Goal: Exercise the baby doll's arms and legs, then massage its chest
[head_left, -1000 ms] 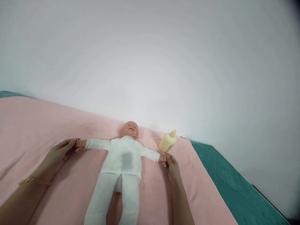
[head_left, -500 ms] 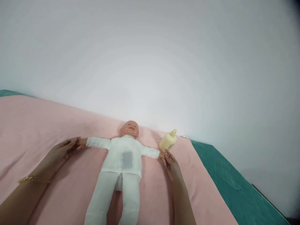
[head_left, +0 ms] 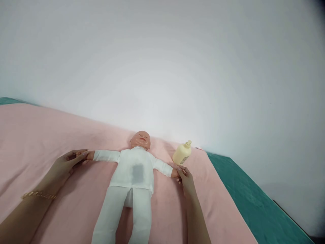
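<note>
Left hand [head_left: 66, 165] + right hand [head_left: 186, 180] pinch a white-clothed plastic doll [head_left: 124, 169] by its hands; loads of pink fabric [head_left: 50, 132] left of it, edge off right.

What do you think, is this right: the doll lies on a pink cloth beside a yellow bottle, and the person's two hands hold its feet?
Not quite: the left hand and right hand hold the small hands of the doll, not its feet, as the head view shows. It does lie on the pink cloth beside the yellow bottle.
</note>
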`<state>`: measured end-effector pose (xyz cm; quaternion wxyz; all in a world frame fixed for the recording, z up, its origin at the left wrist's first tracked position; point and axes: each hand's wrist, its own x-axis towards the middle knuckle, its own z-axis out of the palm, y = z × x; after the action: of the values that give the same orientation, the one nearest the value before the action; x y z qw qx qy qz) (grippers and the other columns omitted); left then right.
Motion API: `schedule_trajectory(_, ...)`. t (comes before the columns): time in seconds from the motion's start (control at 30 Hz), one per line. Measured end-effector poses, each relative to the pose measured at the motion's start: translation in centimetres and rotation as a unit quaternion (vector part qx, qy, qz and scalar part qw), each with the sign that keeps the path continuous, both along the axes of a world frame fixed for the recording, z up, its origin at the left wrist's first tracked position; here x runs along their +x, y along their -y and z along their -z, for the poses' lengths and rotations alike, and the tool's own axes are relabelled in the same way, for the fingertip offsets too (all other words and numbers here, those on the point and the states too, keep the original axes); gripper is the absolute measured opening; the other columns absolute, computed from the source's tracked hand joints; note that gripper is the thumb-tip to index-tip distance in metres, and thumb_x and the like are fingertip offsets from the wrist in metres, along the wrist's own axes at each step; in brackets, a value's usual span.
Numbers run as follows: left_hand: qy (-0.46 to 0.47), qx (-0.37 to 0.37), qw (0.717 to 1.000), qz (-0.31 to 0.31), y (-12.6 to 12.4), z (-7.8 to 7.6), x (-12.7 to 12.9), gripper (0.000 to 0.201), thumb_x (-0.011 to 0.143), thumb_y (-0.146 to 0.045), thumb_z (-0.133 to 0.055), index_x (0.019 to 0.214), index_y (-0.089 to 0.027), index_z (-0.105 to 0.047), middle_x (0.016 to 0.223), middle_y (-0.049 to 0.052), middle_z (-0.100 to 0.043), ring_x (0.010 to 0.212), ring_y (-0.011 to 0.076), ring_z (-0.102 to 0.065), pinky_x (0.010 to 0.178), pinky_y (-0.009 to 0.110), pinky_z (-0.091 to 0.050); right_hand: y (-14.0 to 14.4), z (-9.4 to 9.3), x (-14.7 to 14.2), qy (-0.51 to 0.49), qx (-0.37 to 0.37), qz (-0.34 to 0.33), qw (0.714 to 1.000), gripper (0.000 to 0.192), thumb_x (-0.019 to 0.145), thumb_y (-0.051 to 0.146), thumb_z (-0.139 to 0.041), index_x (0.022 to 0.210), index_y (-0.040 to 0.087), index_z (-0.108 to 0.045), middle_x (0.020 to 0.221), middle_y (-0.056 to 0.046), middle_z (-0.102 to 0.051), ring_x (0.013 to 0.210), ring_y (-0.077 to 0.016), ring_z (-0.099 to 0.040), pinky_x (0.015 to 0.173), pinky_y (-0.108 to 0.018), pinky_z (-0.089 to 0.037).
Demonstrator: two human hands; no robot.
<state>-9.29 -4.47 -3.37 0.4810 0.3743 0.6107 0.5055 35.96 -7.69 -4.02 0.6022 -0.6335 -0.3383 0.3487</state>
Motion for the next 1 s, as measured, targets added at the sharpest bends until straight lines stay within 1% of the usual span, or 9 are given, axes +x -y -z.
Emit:
schedule_trajectory(0.13, 0.041, -0.011, 0.999, -0.007, 0.1, -0.3, 0.3, 0.055, 0.067, -0.059, -0.076, 0.105, -0.02, -0.067, 0.093, 0.006, -0.072, 0.077, 0.017, -0.066, 0.057, 0.019, -0.053, -0.4, 0.3, 0.4, -0.014, -0.003, -0.003, 1.0, 0.016, 0.071, 0.037, -0.071, 0.077, 0.023, -0.066, 0.059, -0.003, -0.063, 0.055, -0.023, -0.062, 0.041, -0.024, -0.038)
schedule_trajectory(0.27, 0.12, -0.003, 0.992, -0.027, -0.2, 0.1, 0.2, 0.039, 0.076, -0.044, -0.074, 0.106, -0.019, -0.067, 0.094, 0.005, -0.073, 0.081, 0.0161, -0.068, 0.067, 0.02, -0.056, -0.5, 0.6, 0.5, -0.033, 0.006, 0.0, 0.999, 0.014, 0.072, 0.036, -0.071, 0.077, 0.023, -0.067, 0.06, -0.002, -0.064, 0.057, -0.0238, -0.064, 0.043, -0.026, -0.042)
schedule_trajectory(0.33, 0.163, 0.006, 0.986, -0.024, -0.6, 0.7, 0.0, 0.035, 0.079, -0.039, -0.071, 0.108, -0.019, -0.067, 0.1, 0.006, -0.073, 0.086, 0.0166, -0.068, 0.073, 0.022, -0.058, -0.6, 0.8, 0.5, -0.044, 0.013, 0.001, 0.999, 0.014, 0.072, 0.035, -0.071, 0.08, 0.023, -0.069, 0.064, -0.002, -0.067, 0.061, -0.0248, -0.066, 0.046, -0.028, -0.046)
schedule_trajectory(0.4, 0.179, 0.01, 0.983, -0.021, -0.8, 1.3, -0.2, 0.032, 0.083, -0.037, -0.068, 0.11, -0.019, -0.067, 0.104, 0.007, -0.073, 0.089, 0.0174, -0.069, 0.075, 0.024, -0.058, -0.6, 0.8, 0.6, -0.056, 0.022, 0.001, 0.998, 0.015, 0.072, 0.034, -0.072, 0.083, 0.023, -0.071, 0.069, -0.003, -0.069, 0.067, -0.0265, -0.068, 0.05, -0.031, -0.051)
schedule_trajectory(0.53, 0.196, 0.02, 0.98, -0.029, -1.0, 1.6, -0.2, 0.029, 0.083, -0.029, -0.067, 0.109, -0.016, -0.068, 0.101, 0.009, -0.073, 0.084, 0.018, -0.07, 0.074, 0.026, -0.06, -0.4, 0.8, 0.6, -0.078, 0.044, -0.009, 0.996, 0.016, 0.074, 0.03, -0.072, 0.087, 0.021, -0.073, 0.079, -0.004, -0.073, 0.08, -0.0292, -0.071, 0.061, -0.036, -0.057)
schedule_trajectory(0.7, 0.216, 0.017, 0.976, 0.001, -1.0, 1.6, -0.4, 0.032, 0.084, -0.027, -0.066, 0.114, -0.016, -0.066, 0.102, 0.009, -0.072, 0.088, 0.0184, -0.07, 0.075, 0.025, -0.06, 0.3, 0.6, 0.3, -0.096, 0.075, -0.024, 0.992, 0.019, 0.075, 0.025, -0.071, 0.093, 0.021, -0.075, 0.094, -0.004, -0.074, 0.095, -0.0301, -0.07, 0.074, -0.039, -0.059)
schedule_trajectory(0.8, 0.202, 0.012, 0.979, 0.007, -1.0, 1.7, -0.4, 0.033, 0.082, -0.024, -0.069, 0.115, -0.018, -0.065, 0.104, 0.008, -0.071, 0.089, 0.0166, -0.069, 0.077, 0.024, -0.059, 0.4, 0.6, 0.2, -0.099, 0.083, -0.03, 0.991, 0.022, 0.075, 0.024, -0.072, 0.096, 0.02, -0.075, 0.096, -0.005, -0.073, 0.1, -0.0312, -0.069, 0.075, -0.04, -0.059)
schedule_trajectory(0.9, 0.18, 0.006, 0.983, 0.019, -0.9, 1.6, -0.4, 0.041, 0.078, -0.032, -0.075, 0.115, -0.019, -0.064, 0.11, 0.008, -0.07, 0.094, 0.0177, -0.068, 0.079, 0.024, -0.058, 0.3, 0.7, 0.4, -0.097, 0.086, -0.037, 0.991, 0.024, 0.074, 0.024, -0.073, 0.098, 0.02, -0.075, 0.095, -0.006, -0.072, 0.101, -0.0322, -0.068, 0.073, -0.04, -0.06)
schedule_trajectory(1.0, 0.148, -0.005, 0.989, 0.028, -0.8, 1.4, -0.4, 0.059, 0.067, -0.045, -0.082, 0.117, -0.021, -0.063, 0.113, 0.009, -0.068, 0.095, 0.0205, -0.067, 0.075, 0.026, -0.058, 0.0, 0.9, 0.8, -0.089, 0.085, -0.045, 0.991, 0.024, 0.073, 0.022, -0.072, 0.097, 0.019, -0.075, 0.092, -0.007, -0.072, 0.099, -0.0329, -0.068, 0.069, -0.04, -0.06)
